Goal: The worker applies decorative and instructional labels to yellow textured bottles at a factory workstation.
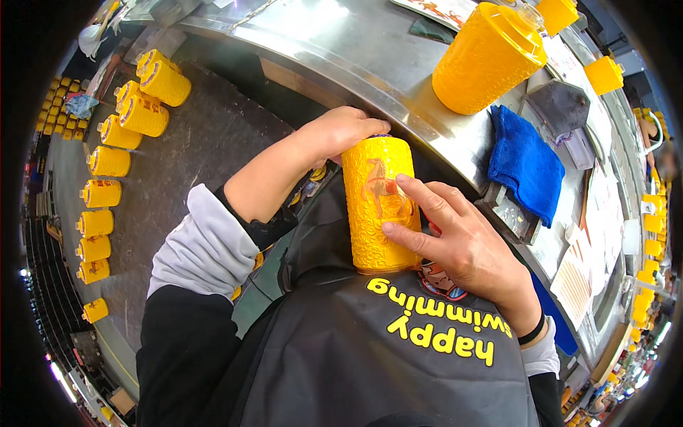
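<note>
Yellow bottle (373,245) is in front of the torso, over the dark apron (320,363), neck end pointing away, base end toward the wearer. Left hand (341,134) is at the neck end; its grip looks closed on the bottle there, though some fingers are hidden behind it. Probably held by that end to steady it and leave the embossed side free. Right hand (469,245) has a loose grip, not wrapped round: fingers spread, thumb and fingertips on the decorated face, by the horse figure (378,186) and its red patch. Small red spot between those fingers; can't tell what it is. Figure faces up, likely so it sits in view and within fingertip reach. Metal worktop (370,60) runs just beyond the hands, carrying a big-looking yellow bottle (480,67), upright, and a folded blue cloth (523,160) near the edge on the right-hand side, probably there for quick wiping. Off to the left, a curved-looking line of yellow bottles (110,162) stands along the far side of a dark worktop (206,135), presumably spaced out to avoid knocks.
</note>
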A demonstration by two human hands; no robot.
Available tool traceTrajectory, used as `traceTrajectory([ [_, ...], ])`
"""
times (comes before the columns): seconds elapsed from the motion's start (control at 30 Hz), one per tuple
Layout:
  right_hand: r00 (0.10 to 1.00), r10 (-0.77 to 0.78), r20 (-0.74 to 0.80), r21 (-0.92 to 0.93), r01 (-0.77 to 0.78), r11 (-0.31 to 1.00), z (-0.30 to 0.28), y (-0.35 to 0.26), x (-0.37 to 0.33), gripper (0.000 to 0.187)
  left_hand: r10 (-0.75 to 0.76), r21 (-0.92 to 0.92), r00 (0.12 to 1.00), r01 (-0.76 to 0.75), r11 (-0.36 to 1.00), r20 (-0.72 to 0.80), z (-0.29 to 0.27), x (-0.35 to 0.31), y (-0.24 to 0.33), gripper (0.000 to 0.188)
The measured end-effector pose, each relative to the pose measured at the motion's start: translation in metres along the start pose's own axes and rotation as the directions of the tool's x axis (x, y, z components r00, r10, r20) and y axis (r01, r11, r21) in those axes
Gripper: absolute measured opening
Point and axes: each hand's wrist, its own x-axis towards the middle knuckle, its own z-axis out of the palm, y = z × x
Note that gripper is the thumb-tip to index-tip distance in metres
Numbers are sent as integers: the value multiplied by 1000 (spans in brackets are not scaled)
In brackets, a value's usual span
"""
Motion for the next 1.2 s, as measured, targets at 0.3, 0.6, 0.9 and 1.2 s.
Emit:
traceTrajectory([
  [0.3,999,39,4,-43,-38,998,-1,-1,-4,54,-8,15,1000,7,1000,25,-1,6,-7,45],
  [0.6,996,83,-42,-93,-87,992,-2,4,-11,46,-28,28,1000,28,999,-3,-1,8,-8,46],
  [0.9,881,346,-322,241,-277,930,-4,8,-11,31,-18,43,997,14,999,77,-4,0,6,43],
  [1.2,962,100,-256,318,-14,948,1,11,2,22,-42,-9,998,42,999,54,-4,6,-6,44],
])
